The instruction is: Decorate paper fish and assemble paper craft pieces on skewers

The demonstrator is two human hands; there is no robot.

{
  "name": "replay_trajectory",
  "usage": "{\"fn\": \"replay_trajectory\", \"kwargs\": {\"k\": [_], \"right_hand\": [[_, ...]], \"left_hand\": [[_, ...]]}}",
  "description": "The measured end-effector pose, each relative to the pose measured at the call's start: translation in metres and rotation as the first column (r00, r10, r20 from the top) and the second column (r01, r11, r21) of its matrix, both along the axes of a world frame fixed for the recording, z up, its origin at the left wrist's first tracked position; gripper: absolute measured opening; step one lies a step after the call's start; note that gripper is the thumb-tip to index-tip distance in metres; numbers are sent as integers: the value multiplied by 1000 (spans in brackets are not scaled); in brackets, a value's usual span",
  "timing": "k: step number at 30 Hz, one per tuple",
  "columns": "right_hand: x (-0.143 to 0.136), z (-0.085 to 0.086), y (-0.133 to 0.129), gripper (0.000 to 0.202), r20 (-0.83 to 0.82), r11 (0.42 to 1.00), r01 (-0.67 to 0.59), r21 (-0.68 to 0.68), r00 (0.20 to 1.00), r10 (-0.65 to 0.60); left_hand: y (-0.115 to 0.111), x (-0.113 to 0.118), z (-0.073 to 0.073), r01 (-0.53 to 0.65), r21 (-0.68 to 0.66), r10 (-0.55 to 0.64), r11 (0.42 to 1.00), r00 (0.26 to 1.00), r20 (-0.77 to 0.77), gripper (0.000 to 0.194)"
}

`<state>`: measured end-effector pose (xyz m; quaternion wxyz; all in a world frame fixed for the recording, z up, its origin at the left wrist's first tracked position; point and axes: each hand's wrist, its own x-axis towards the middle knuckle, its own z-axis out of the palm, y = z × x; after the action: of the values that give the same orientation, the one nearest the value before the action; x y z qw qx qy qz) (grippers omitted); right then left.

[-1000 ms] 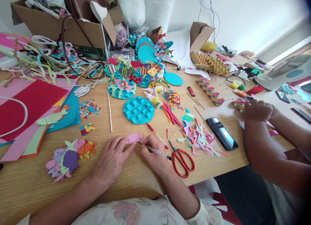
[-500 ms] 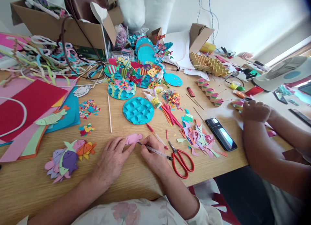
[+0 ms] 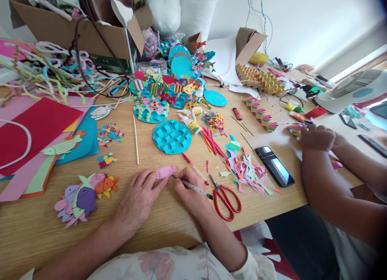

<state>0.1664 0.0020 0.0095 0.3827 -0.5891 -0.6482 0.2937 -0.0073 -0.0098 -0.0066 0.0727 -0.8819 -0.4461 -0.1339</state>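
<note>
A small pink paper fish (image 3: 165, 172) lies on the wooden table in front of me, with a dark dashed line along its lower edge. My left hand (image 3: 140, 195) holds it down by its left end, thumb and fingertips against the paper. Between the fingers of my right hand (image 3: 192, 193) is a pen (image 3: 198, 189) with a clear barrel and black end, its tip touching the fish near the tail. Red-handled scissors (image 3: 226, 199) rest just right of that hand. A pile of cut paper fish (image 3: 81, 201) sits to the left.
Ahead lie a blue paper disc (image 3: 171, 136), a red pen (image 3: 195, 169), paper scraps (image 3: 246, 171) and glue bottles (image 3: 193, 126). A phone (image 3: 274, 167) is near the right edge. Another person's hands (image 3: 319, 136) work at far right. Coloured sheets (image 3: 39, 130) and a wooden stick (image 3: 136, 139) are left.
The view has shifted very slightly. Both my hands, the pen and the pink fish stay in nearly the same place.
</note>
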Motion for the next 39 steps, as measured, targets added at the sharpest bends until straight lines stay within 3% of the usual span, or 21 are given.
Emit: {"fn": "replay_trajectory", "kwargs": {"k": [39], "right_hand": [[1, 2, 0, 8, -4, 1000, 0, -1, 1000, 0]], "left_hand": [[0, 0, 1, -9, -28, 9, 1000, 1000, -7, 46]]}}
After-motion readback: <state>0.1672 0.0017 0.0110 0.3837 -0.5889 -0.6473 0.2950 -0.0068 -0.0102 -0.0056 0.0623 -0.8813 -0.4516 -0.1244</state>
